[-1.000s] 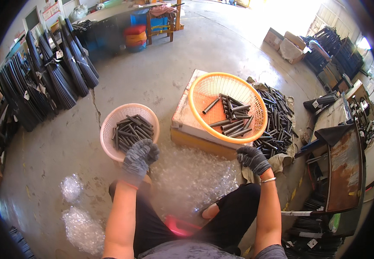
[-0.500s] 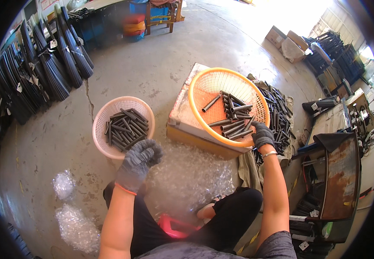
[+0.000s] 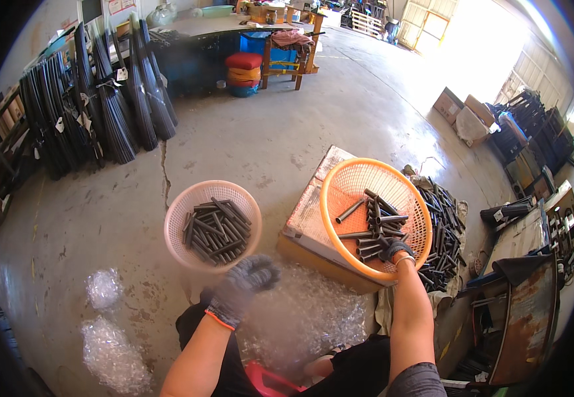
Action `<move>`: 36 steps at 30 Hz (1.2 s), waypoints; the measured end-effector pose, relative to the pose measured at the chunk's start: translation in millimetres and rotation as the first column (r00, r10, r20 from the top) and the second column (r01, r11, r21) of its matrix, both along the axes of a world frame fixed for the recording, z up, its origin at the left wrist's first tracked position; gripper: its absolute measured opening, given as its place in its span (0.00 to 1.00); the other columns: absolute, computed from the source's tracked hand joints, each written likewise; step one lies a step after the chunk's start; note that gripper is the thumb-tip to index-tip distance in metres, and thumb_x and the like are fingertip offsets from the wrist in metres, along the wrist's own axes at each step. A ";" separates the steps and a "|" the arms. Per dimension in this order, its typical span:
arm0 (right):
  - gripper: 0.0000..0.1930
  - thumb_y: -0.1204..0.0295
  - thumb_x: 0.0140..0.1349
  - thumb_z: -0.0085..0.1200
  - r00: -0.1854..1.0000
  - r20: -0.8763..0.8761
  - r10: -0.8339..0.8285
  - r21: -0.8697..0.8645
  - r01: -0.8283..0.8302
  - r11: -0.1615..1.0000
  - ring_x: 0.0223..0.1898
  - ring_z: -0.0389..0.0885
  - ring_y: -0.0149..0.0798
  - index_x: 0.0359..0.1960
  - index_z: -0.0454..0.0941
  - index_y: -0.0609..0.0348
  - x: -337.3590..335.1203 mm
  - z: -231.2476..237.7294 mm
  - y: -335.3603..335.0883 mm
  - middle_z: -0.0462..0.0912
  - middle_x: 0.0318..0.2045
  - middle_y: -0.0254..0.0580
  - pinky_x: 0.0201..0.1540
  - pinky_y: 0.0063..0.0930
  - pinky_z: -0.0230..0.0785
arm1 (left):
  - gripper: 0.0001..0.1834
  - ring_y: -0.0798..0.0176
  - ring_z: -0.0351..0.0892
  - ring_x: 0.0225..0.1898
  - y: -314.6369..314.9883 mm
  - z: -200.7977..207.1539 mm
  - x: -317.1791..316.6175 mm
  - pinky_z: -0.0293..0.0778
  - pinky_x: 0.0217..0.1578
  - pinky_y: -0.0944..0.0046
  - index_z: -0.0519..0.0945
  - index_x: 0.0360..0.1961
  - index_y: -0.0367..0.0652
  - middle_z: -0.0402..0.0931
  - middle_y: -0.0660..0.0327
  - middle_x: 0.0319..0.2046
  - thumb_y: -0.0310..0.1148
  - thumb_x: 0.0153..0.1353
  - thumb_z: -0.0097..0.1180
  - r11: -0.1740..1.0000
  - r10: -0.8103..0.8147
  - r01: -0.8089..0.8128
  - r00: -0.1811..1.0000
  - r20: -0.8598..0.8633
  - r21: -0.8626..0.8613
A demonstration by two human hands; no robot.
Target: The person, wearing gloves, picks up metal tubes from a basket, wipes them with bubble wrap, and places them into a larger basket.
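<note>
My right hand point(image 3: 396, 250), in a dark grey glove, reaches over the near rim of the orange plastic basket point(image 3: 330, 231). Its fingers are closed at the ends of the short dark metal tubes point(image 3: 370, 246) and partly hidden among them. My left hand point(image 3: 250, 276), gloved in grey with an orange cuff, hangs just below the paler pink basket point(image 3: 180, 246). Its fingers are curled together; whatever they may hold is hidden. Several more dark tubes point(image 3: 221, 228) lie crosswise inside the pink basket.
A worn box point(image 3: 313, 248) supports the tilted orange basket. Right of it, many tubes point(image 3: 442, 225) lie heaped on cloth. Clear plastic wrap point(image 3: 300, 317) covers the floor before me, with plastic bundles point(image 3: 115, 351) at left. Long rod bundles point(image 3: 111, 112) lean at back left.
My right hand has moved from the orange basket's rim inward onto the tubes. My left hand stays curled near the pink basket. The whole view has shifted, placing both baskets lower and farther right.
</note>
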State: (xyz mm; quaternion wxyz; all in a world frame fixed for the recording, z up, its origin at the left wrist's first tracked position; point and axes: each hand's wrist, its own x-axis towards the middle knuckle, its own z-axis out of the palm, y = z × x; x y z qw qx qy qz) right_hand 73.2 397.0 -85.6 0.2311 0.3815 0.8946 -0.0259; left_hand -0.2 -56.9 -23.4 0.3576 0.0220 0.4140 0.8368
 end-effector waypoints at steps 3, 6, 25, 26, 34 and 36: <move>0.27 0.55 0.45 0.57 0.991 -0.135 -0.005 -0.053 -0.002 0.999 0.48 0.76 0.52 0.51 0.74 0.44 -2.7 -22.0 16.9 0.78 0.45 0.51 0.49 0.41 0.69 | 0.12 0.57 0.78 0.40 5.7 -1.1 2.7 0.75 0.44 0.57 0.72 0.45 0.39 0.77 0.56 0.38 0.26 0.59 0.53 0.999 -0.019 0.018 1.000 -0.024 -0.029; 0.24 0.56 0.43 0.56 0.977 0.053 0.208 -0.007 -0.208 0.978 0.44 0.78 0.51 0.45 0.77 0.47 -0.5 -39.5 21.9 0.80 0.41 0.50 0.47 0.39 0.70 | 0.12 0.58 0.78 0.39 10.3 -3.3 4.3 0.75 0.43 0.58 0.71 0.45 0.38 0.76 0.56 0.38 0.26 0.59 0.53 0.999 -0.017 0.015 0.999 -0.034 -0.040; 0.12 0.76 0.48 0.60 0.386 -0.893 0.229 -0.331 -0.911 0.245 0.37 0.77 0.45 0.37 0.79 0.54 44.8 93.9 -280.0 0.77 0.33 0.46 0.39 0.31 0.68 | 0.16 0.58 0.77 0.42 7.7 -19.8 4.9 0.75 0.43 0.60 0.70 0.49 0.38 0.74 0.56 0.42 0.30 0.59 0.54 0.988 -0.093 0.106 0.989 -0.119 0.109; 0.15 0.77 0.48 0.60 0.623 -0.780 -0.064 -0.625 -0.767 0.147 0.37 0.76 0.46 0.40 0.78 0.53 51.0 72.4 -284.2 0.76 0.35 0.47 0.40 0.31 0.69 | 0.17 0.58 0.77 0.43 13.0 -10.3 14.5 0.75 0.42 0.59 0.70 0.49 0.38 0.74 0.56 0.42 0.29 0.59 0.54 0.986 -0.109 0.126 0.984 -0.141 0.112; 0.24 0.67 0.51 0.61 0.676 -0.715 0.178 -0.540 -0.695 0.474 0.41 0.76 0.49 0.49 0.68 0.58 57.8 80.3 -237.0 0.76 0.36 0.52 0.43 0.37 0.68 | 0.14 0.64 0.77 0.33 20.0 8.2 23.6 0.74 0.34 0.65 0.74 0.46 0.41 0.77 0.61 0.33 0.31 0.59 0.55 0.997 -0.018 -0.002 0.960 -0.280 -0.071; 0.20 0.65 0.51 0.60 0.709 -0.672 0.215 -0.466 -0.630 0.621 0.36 0.76 0.51 0.43 0.70 0.57 64.1 79.8 -219.5 0.77 0.30 0.50 0.39 0.40 0.67 | 0.11 0.67 0.73 0.29 28.7 23.5 33.5 0.71 0.31 0.70 0.74 0.44 0.40 0.74 0.62 0.30 0.30 0.61 0.52 0.985 -0.083 0.044 0.968 -0.235 -0.165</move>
